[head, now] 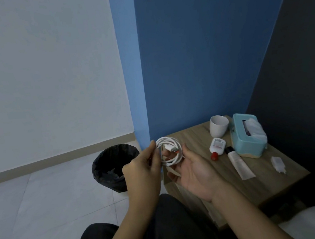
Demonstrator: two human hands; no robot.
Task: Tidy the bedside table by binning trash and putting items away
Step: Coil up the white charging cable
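Pinching the left edge of the coiled white cable (179,148) between thumb and fingertips, the left hand (140,174) holds the loops together in the air, just in front of the near-left corner of the bedside table (262,181). The right hand (196,172) lies palm-up with its fingers loosely spread, under and behind the coil's right side; it supports the coil and does not clasp it. On the floor to the left of the table stands the bin (107,175) with its black liner, mouth open and well within reach. On the tabletop, from big to small, are a teal tissue box (245,145) near the wall, a white cup (218,127) just beside it, a black-capped tube (238,163) lying flat in front of the box, a small red-capped bottle (218,146) on its side touching or nearly touching the tube's cap, and a white charger block (278,164) alone near the right edge. Smallest is the USB plug (174,149), which hangs loose inside the coil. The step in hand looks like bundling the cable for storage, not binning it. The next move likely calls for securing that loose plug end so the loops do not spring open, then finding a place to stow the coil; no drawer or container shows clearly here.
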